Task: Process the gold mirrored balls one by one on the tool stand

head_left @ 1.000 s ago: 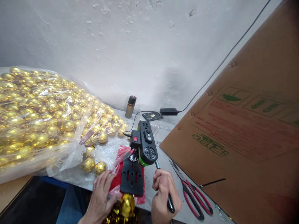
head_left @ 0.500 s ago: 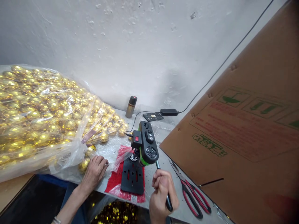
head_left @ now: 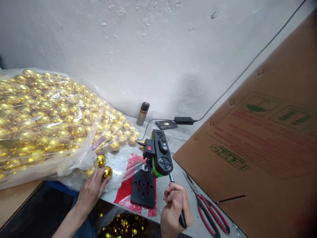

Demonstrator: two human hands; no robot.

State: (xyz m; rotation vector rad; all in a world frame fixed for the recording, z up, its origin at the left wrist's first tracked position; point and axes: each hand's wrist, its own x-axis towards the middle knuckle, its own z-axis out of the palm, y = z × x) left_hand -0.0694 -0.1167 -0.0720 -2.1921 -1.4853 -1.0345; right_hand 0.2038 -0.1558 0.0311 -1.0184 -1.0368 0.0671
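Note:
Between the fingertips of my left hand (head_left: 92, 189) is a shiny gold ball (head_left: 107, 172), at the mouth of the clear plastic bag (head_left: 83, 162). Another gold ball (head_left: 100, 160) lies just behind it. My right hand (head_left: 176, 208) is wrapped round the black-gripped lever (head_left: 182, 218) of a small black and green bench drill press (head_left: 162, 153). The machine's black slotted base plate (head_left: 143, 193) rests on red plastic (head_left: 123, 191), with nothing on the plate. Its underside and tool tip are hidden by the housing.
Many gold balls (head_left: 49, 115) fill the bag at left. Large scissors (head_left: 210, 211) lie right of my right hand, beside a big cardboard box (head_left: 247, 148). Behind the machine are a spray can (head_left: 143, 114), a dark patterned card (head_left: 166, 124) and a power adapter (head_left: 184, 120).
My left hand has taken hold of a gold ball by the bag's mouth. My right hand stays on the lever. The whole view has shifted slightly.

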